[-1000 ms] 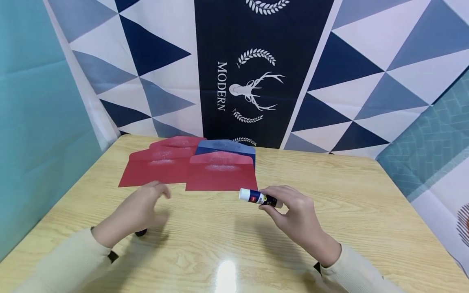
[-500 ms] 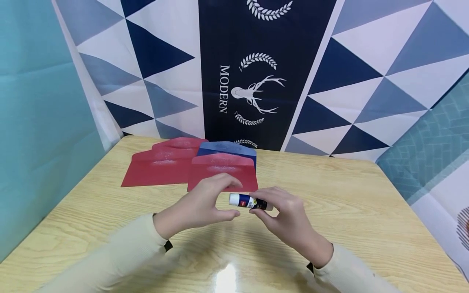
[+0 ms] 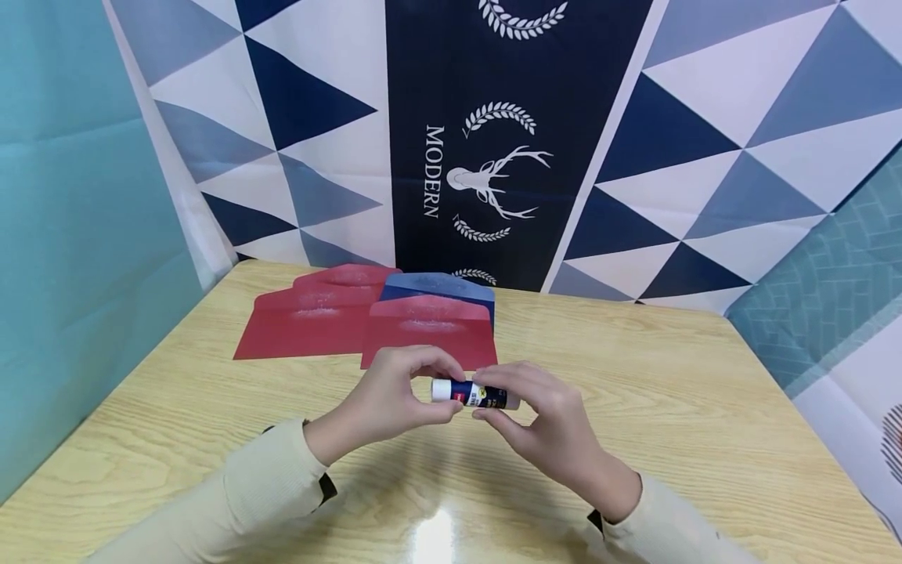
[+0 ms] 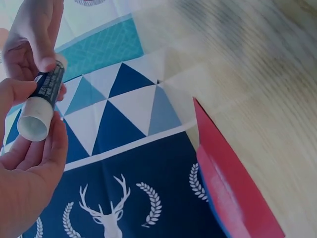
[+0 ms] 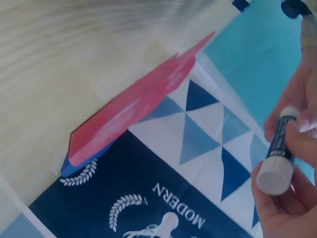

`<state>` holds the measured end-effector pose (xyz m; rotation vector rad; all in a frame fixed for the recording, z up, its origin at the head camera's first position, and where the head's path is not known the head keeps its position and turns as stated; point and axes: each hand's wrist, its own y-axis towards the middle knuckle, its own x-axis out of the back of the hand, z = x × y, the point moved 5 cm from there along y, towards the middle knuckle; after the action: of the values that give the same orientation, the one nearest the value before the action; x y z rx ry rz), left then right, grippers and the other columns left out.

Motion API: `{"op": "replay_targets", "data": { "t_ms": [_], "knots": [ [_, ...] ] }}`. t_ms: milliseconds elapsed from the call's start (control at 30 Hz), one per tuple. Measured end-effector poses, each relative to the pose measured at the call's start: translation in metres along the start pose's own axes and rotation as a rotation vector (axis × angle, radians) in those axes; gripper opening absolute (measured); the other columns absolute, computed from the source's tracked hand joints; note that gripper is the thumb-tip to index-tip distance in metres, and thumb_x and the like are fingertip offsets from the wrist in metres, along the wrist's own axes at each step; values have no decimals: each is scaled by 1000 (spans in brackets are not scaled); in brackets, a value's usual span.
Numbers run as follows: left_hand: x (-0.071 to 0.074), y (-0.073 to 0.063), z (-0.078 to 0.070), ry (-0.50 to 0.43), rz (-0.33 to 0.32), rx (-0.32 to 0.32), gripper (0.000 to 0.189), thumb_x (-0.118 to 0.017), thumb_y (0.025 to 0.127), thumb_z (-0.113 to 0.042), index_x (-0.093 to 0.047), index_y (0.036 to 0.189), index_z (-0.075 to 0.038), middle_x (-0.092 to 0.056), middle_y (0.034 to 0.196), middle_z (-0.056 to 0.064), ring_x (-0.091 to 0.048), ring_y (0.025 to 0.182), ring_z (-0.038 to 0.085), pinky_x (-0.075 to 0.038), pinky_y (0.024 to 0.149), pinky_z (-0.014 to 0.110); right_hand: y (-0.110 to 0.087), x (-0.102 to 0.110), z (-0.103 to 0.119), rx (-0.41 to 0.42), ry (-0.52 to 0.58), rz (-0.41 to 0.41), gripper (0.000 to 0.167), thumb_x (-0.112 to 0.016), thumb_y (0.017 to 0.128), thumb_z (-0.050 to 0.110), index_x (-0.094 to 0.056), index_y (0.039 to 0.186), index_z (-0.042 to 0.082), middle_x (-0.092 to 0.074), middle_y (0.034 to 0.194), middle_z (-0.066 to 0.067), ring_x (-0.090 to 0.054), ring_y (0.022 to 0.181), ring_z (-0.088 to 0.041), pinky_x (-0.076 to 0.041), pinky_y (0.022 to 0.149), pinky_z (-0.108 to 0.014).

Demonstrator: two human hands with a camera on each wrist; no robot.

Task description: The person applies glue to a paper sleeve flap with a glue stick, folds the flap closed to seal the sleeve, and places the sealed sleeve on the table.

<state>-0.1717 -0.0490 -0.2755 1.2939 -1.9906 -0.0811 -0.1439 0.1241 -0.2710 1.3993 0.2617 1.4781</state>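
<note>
A glue stick (image 3: 474, 394) with a white cap and a dark blue label lies level in the air between both hands, above the table. My left hand (image 3: 391, 399) pinches it between thumb and fingers beside the white cap. The right hand (image 3: 553, 415) grips its other end. In the left wrist view the round end of the white cap (image 4: 34, 124) faces the camera. Behind the hands, a red envelope (image 3: 433, 345) lies with its flap raised and a white smear along the fold.
Two more red envelopes, one in front (image 3: 303, 329) and one behind (image 3: 352, 274), overlap at the back left. A blue envelope (image 3: 440, 286) is partly covered by the nearer red one. Patterned cloth (image 3: 486, 157) hangs behind the wooden table (image 3: 634, 368).
My left hand has come from the left across to the glue stick and now pinches it. The right hand has moved slightly left with the stick. The envelopes have stayed put.
</note>
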Motion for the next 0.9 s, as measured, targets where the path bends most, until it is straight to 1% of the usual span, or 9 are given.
{"op": "replay_targets", "data": {
  "t_ms": [133,233,333,400,533,633,767,833,900],
  "knots": [
    [4,-2,2,-99,-25,66,26,-80,74,-6,-70,97,-11,-72,93,2,-67,82,6,-55,87,21,6,9,-5,-90,95,57,55,-88,65,15,-67,116,9,-70,111,-6,-65,100,-12,-50,90,-14],
    [8,-3,4,-174,-31,111,26,-79,74,-5,-70,98,-10,-72,93,4,-66,82,9,-55,86,20,9,16,-11,-157,219,108,59,-87,66,8,-62,119,8,-66,116,-7,-60,105,-8,-52,91,-18],
    [9,-3,6,-238,-26,144,25,-79,75,-4,-70,98,-8,-72,94,7,-66,82,11,-56,83,20,12,21,-14,-172,321,153,56,-84,68,2,-60,118,6,-63,117,-7,-58,107,-6,-52,93,-21],
    [8,-3,8,-279,-16,166,24,-78,76,-4,-70,98,-7,-71,95,9,-66,84,12,-56,83,21,15,23,-13,-145,349,172,52,-82,70,-1,-60,117,7,-62,115,-7,-58,106,-7,-53,92,-22],
    [6,-4,12,-361,-1,206,25,-77,76,-2,-69,100,-2,-70,99,14,-66,87,14,-57,83,22,18,24,-9,-42,351,183,46,-80,71,-3,-62,112,8,-64,110,-5,-60,102,-10,-54,89,-22],
    [5,-5,13,-405,4,217,27,-76,76,-1,-67,101,1,-69,101,18,-66,89,15,-57,84,24,17,23,-8,-22,356,176,40,-78,73,-4,-64,108,9,-66,104,-5,-62,98,-10,-54,87,-21],
    [5,-6,12,-393,3,211,27,-76,76,-1,-67,102,0,-69,101,17,-67,90,15,-56,85,24,16,24,-8,-64,357,161,35,-78,73,-4,-67,104,9,-69,100,-6,-63,94,-8,-55,85,-19],
    [5,-7,10,-340,0,195,28,-77,77,-3,-68,103,-4,-71,101,12,-68,91,14,-55,88,24,17,25,-7,-63,345,153,35,-79,72,-5,-68,103,8,-70,99,-8,-64,93,-8,-55,83,-19],
    [7,-7,6,-245,-12,149,30,-78,76,-6,-67,105,-9,-71,102,6,-69,94,13,-54,90,26,18,26,-6,-62,324,151,36,-80,71,-4,-69,103,8,-71,99,-8,-64,91,-8,-55,82,-18]
  ]
}}
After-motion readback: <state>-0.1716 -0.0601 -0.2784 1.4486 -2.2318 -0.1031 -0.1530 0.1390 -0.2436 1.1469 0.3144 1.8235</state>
